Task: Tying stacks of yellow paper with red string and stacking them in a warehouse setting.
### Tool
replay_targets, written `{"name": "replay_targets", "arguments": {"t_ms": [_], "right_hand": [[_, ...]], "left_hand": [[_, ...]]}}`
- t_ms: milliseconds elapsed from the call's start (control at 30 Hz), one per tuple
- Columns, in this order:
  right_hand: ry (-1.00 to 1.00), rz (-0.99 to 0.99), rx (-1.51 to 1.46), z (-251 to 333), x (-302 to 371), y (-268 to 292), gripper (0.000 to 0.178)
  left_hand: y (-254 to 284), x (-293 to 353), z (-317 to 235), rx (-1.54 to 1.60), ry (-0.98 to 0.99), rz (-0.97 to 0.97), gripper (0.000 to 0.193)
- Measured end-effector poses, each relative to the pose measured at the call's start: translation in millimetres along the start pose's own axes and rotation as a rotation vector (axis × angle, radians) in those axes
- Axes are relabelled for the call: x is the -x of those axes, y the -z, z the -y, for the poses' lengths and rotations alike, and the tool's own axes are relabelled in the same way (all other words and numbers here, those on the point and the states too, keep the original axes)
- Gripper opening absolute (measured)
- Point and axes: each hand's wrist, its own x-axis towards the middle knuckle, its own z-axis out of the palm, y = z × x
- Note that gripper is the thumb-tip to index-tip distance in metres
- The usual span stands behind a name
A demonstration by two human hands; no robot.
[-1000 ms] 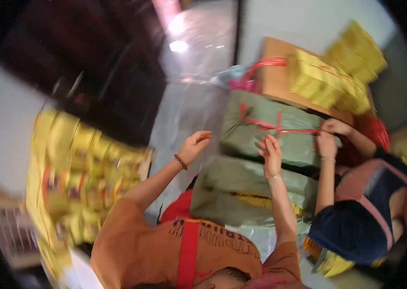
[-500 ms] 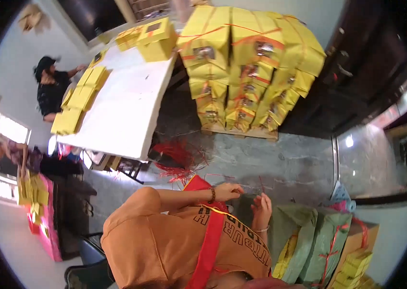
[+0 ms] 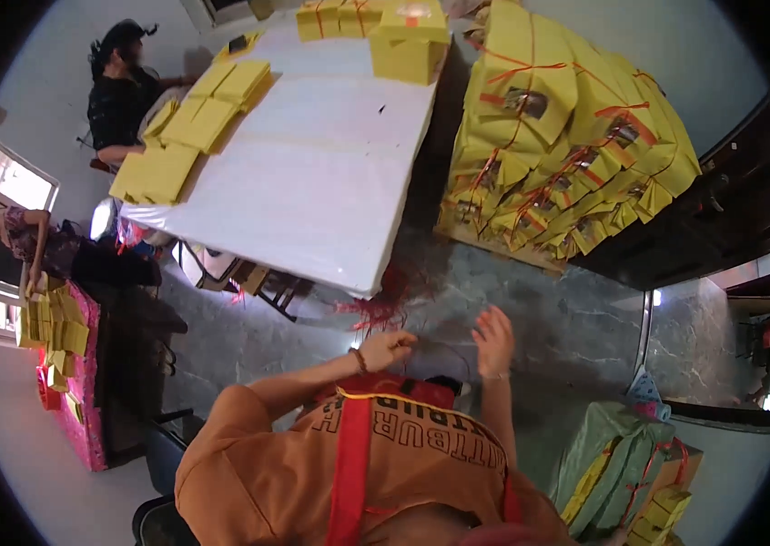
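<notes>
The left hand point(image 3: 388, 350) hovers in front of the wearer's chest with fingers curled and thumb drawn in; a thin dark strand point(image 3: 447, 347) loops from beside its fingertips into the space between the two hands, and whether the fingers grip it cannot be told. The right hand point(image 3: 494, 341) is raised opposite, open and seemingly unladen, its fingers spread a little, well apart from the left. A brown beaded bracelet point(image 3: 359, 361) rings the left wrist, and a red apron point(image 3: 351, 464) hangs over the orange-brown T-shirt point(image 3: 258, 437). Beyond the hands, tangled red strips point(image 3: 380, 308) lie on the gray floor point(image 3: 540, 305) by a white-covered table point(image 3: 321, 173), which bears yellow packets point(image 3: 157, 173) along its left side, near a co-worker in black point(image 3: 116, 114). To its right, tied yellow bundles point(image 3: 576, 146) stand stacked on a wooden base point(image 3: 494, 252). Green-wrapped bales point(image 3: 617, 464) sit at lower right, beside a cardboard box point(image 3: 687, 464).
</notes>
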Motion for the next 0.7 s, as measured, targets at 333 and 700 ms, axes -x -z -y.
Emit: {"name": "replay_targets", "arguments": {"t_ms": [333, 700], "right_hand": [[-0.140, 0.229, 0.043, -32.1, -39.1, -185.3, 0.025], [0.107, 0.429, 0.082, 137.3, -250.6, -265.0, 0.034]], "left_hand": [[97.8, 41.9, 58.0, 0.272, 0.099, -0.088, 0.029], [213.9, -66.6, 10.7, 0.208, -0.061, -0.325, 0.033]]}}
